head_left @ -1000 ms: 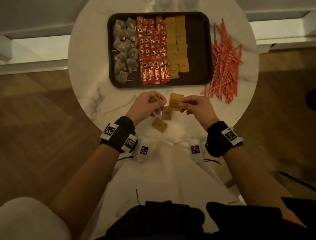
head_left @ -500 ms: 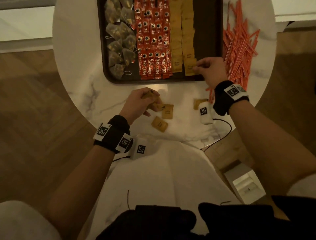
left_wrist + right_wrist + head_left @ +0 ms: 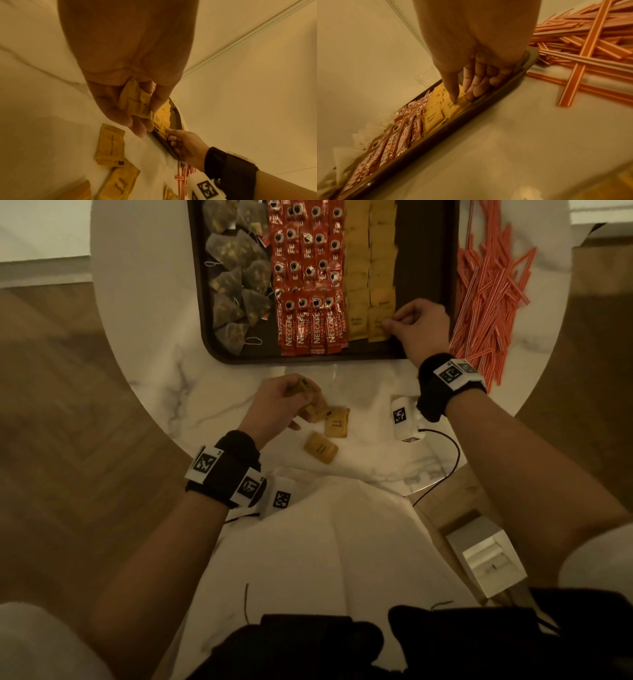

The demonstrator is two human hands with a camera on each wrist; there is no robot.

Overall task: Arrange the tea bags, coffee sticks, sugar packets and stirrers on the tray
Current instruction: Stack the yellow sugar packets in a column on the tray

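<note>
A dark tray (image 3: 205, 313) holds tea bags (image 3: 236, 278) on the left, red coffee sticks (image 3: 308, 285) in the middle and two columns of brown sugar packets (image 3: 370, 268). My right hand (image 3: 388, 325) pinches the nearest sugar packet (image 3: 452, 108) of the right column, thumb on top and fingers at its edge. My left hand (image 3: 301, 402) grips a small stack of sugar packets (image 3: 135, 102) just above the table in front of the tray. Two loose packets (image 3: 337, 422) lie beside it. The orange stirrers (image 3: 486, 296) lie heaped on the table right of the tray.
The tray's right strip (image 3: 424, 251) is bare. Another packet (image 3: 399, 398) peeks out under my right wrist. The round marble table (image 3: 154, 320) ends close to my lap. A black cable (image 3: 454, 453) hangs off its edge, and a white box (image 3: 486, 556) stands on the floor.
My right hand left the left hand, carried a sugar packet up to the tray and set it at the near end of the right column. The left hand stayed put with its stack.
</note>
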